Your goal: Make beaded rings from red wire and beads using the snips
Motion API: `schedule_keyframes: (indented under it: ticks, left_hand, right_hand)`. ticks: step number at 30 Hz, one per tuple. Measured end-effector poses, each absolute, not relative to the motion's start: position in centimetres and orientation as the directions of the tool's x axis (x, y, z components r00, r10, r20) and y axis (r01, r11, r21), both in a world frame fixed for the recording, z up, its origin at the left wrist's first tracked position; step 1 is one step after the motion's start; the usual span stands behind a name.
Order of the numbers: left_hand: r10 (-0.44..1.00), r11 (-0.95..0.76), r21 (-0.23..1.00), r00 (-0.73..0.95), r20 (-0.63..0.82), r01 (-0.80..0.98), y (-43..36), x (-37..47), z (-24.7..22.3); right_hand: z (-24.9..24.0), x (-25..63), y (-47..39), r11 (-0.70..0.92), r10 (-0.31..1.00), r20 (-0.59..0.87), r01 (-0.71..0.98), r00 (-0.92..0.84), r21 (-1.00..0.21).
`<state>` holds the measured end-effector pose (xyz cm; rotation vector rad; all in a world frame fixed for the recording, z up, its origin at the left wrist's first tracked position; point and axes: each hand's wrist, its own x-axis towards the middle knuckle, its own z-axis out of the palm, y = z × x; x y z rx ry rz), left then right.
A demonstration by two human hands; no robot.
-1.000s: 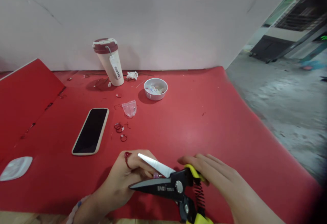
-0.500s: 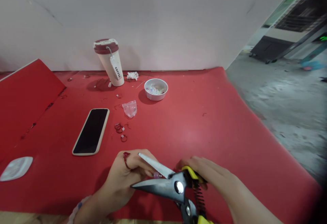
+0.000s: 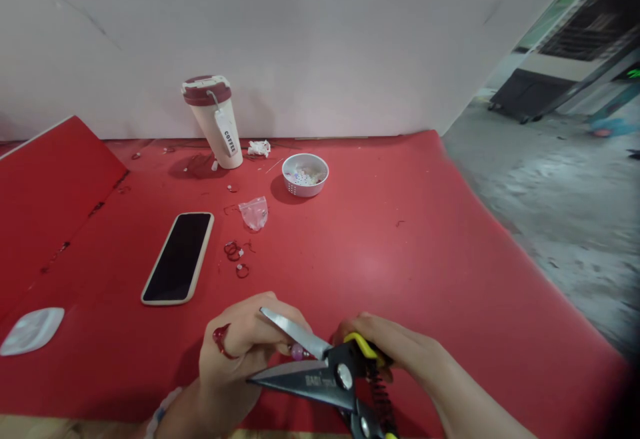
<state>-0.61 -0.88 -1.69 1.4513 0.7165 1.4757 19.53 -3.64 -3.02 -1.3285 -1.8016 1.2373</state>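
My right hand (image 3: 400,349) is closed around the yellow-handled pruning shears (image 3: 343,377), whose blades are apart and point left. My left hand (image 3: 250,349), wearing a red ring (image 3: 221,339) and a beaded bracelet (image 3: 163,413), is closed in a pinch. A small purple bead (image 3: 297,351) shows at its fingertips, between the spread blades. Whatever the bead is strung on is mostly hidden by the fingers and the shears. The lower shear handle runs out of the bottom of the view.
Left on the red tabletop (image 3: 370,225) lies a phone (image 3: 177,259). Beyond are small dark-red rings (image 3: 233,251), a clear zip bag (image 3: 254,213), a white perforated bowl (image 3: 305,177) and a coffee tumbler (image 3: 215,122). A white lid-like piece (image 3: 33,330) sits far left.
Both hands and the shears have shifted slightly left. My left hand has turned a little, and the purple bead shows more clearly between the blades, which remain apart.
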Motion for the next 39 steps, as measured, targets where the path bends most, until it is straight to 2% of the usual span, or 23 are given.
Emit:
schedule_keyframes:
  ticks: [2, 6, 10, 13, 14, 17, 20, 22, 23, 25, 27, 28, 29, 31, 33, 34, 36, 39]
  left_hand:
    - [0.884, -0.425, 0.891, 0.139, 0.447, -0.160, -1.1, -0.7, -1.5]
    - [0.885, -0.443, 0.894, 0.128, 0.448, -0.070, -1.3, -1.0, -1.4]
    - [0.911, -0.410, 0.911, 0.079, 0.406, 0.046, -1.2, -1.0, -1.7]
    - [0.964, -0.264, 0.961, 0.030, 0.263, 0.076, -1.0, -0.8, -1.8]
    - [0.981, -0.192, 0.979, 0.018, 0.191, 0.072, -0.9, -0.7, -1.8]
    - [0.999, 0.021, 1.000, 0.030, -0.022, 0.022, -0.8, -0.4, -1.9]
    - [0.990, 0.133, 0.988, 0.050, -0.129, -0.075, -0.8, -0.4, -2.1]
    - [0.985, 0.171, 0.974, 0.053, -0.164, -0.147, -0.7, -0.5, -2.2]
    - [0.983, 0.181, 0.967, 0.054, -0.174, -0.177, -0.7, -0.5, -2.3]
    - [0.981, 0.195, 0.955, 0.065, -0.185, -0.222, -0.5, -0.7, -2.3]
    - [0.978, 0.208, 0.947, 0.075, -0.196, -0.246, -0.4, -0.8, -2.2]
    - [0.977, 0.214, 0.944, 0.080, -0.200, -0.253, -0.3, -0.8, -2.1]
    - [0.976, 0.218, 0.942, 0.082, -0.203, -0.256, -0.3, -0.8, -2.1]
    - [0.975, 0.219, 0.939, 0.082, -0.204, -0.266, -0.3, -0.8, -2.0]
    - [0.975, 0.222, 0.931, 0.088, -0.205, -0.291, -0.3, -0.7, -1.9]
    - [0.974, 0.226, 0.925, 0.091, -0.208, -0.306, -0.3, -0.7, -1.9]
    - [0.972, 0.233, 0.914, 0.099, -0.212, -0.332, -0.2, -0.7, -1.9]
    - [0.970, 0.241, 0.908, 0.108, -0.216, -0.344, -0.1, -0.7, -2.0]
  right_hand:
    - [-3.8, 18.7, -2.5, -0.070, 0.879, -0.214, 0.329, -0.426, -0.942]
    - [-5.0, 18.0, -2.4, -0.178, 0.829, -0.315, 0.315, -0.462, -0.932]
    - [-2.8, 19.2, -4.3, -0.389, 0.817, -0.404, 0.123, -0.412, -0.913]
    - [-1.1, 19.5, -4.1, -0.572, 0.681, -0.448, -0.038, -0.579, -0.819]
    - [-1.0, 19.2, -3.7, -0.609, 0.671, -0.442, -0.103, -0.595, -0.787]
    - [-2.3, 18.2, -2.6, -0.656, 0.647, -0.344, -0.265, -0.681, -0.707]
    - [-3.9, 17.5, -2.3, -0.659, 0.694, -0.298, -0.411, -0.656, -0.630]
    - [-3.9, 17.7, -2.4, -0.629, 0.734, -0.325, -0.417, -0.596, -0.655]
    - [-3.7, 17.9, -2.5, -0.609, 0.752, -0.361, -0.371, -0.551, -0.701]
    - [-2.8, 18.4, -2.4, -0.530, 0.806, -0.434, -0.163, -0.402, -0.832]
    - [-2.2, 18.7, -2.0, -0.395, 0.882, -0.425, 0.175, -0.203, -0.902]
    - [-2.1, 18.8, -1.8, -0.314, 0.924, -0.371, 0.374, -0.091, -0.873]
    - [-2.3, 18.8, -1.5, -0.229, 0.960, -0.278, 0.568, 0.000, -0.790]
    - [-3.2, 19.0, -0.8, -0.082, 0.996, -0.019, 0.854, 0.084, -0.513]
    - [-4.4, 19.3, -0.1, 0.053, 0.986, 0.169, 0.962, -0.008, -0.267]
    - [-5.1, 19.5, 0.3, 0.106, 0.977, 0.202, 0.978, -0.069, -0.180]
    - [-6.0, 19.9, 0.9, 0.184, 0.965, 0.202, 0.980, -0.164, -0.081]
    - [-6.2, 20.0, 1.3, 0.224, 0.957, 0.201, 0.972, -0.208, -0.064]
